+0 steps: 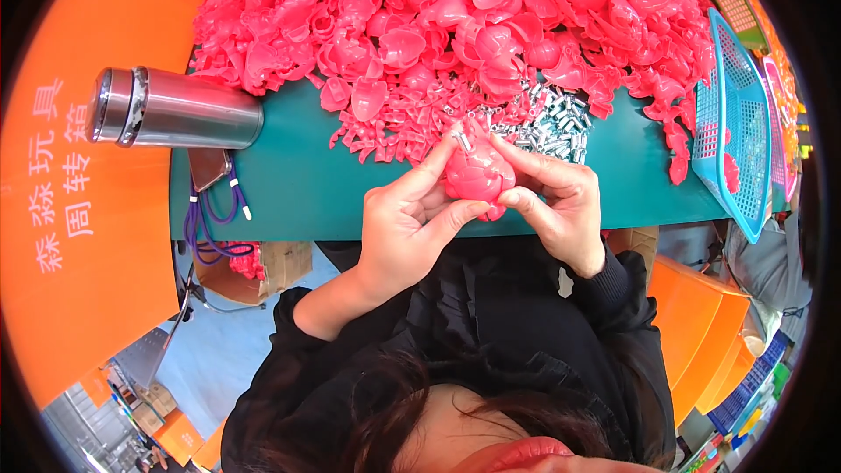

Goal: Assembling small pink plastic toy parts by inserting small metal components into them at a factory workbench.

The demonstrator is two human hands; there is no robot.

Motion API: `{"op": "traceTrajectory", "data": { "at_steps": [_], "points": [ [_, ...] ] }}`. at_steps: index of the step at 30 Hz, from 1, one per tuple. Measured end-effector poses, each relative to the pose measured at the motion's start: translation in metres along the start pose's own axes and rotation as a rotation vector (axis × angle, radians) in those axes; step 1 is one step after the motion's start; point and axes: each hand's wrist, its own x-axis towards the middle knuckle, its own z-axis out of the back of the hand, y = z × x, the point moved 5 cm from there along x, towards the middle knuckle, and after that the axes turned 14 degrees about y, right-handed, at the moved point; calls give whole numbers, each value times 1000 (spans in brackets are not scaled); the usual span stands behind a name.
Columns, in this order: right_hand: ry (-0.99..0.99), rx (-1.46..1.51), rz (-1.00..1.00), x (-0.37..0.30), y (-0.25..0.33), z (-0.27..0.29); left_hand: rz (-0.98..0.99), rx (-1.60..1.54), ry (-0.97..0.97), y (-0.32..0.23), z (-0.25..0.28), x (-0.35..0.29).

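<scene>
Near the table's front edge, a glossy pinkish-red plastic toy figure [478, 173] is held up between my two hands. My left hand [407, 210] pinches its left side, thumb low and fingertips at the top. On the other side, my right hand [554, 201] grips it with thumb and fingers. A small silver metal cylinder [463, 141] shows at the toy's upper left, by my left fingertips. Just beyond my hands lie a pile of small silver metal cylinders [561, 123] and a heap of small pink plastic pieces [399, 118].
A large mound of pink plastic shells [455, 13] covers the far side of the green table [307, 184]. At left, a steel flask [188, 109] lies on its side near a purple cord [203, 219]. A blue basket [736, 114] stands at right. An orange box [96, 166] borders the left.
</scene>
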Motion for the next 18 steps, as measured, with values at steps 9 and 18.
{"op": "traceTrajectory", "data": {
  "at_steps": [9, 18],
  "points": [
    [-32, -387, 50, 6, 12, -6, 45, -80, -146, 6, 0, 8],
    [83, -429, 174, 2, 11, -2, -88, -236, 94, 22, 7, 17]
  ]
}}
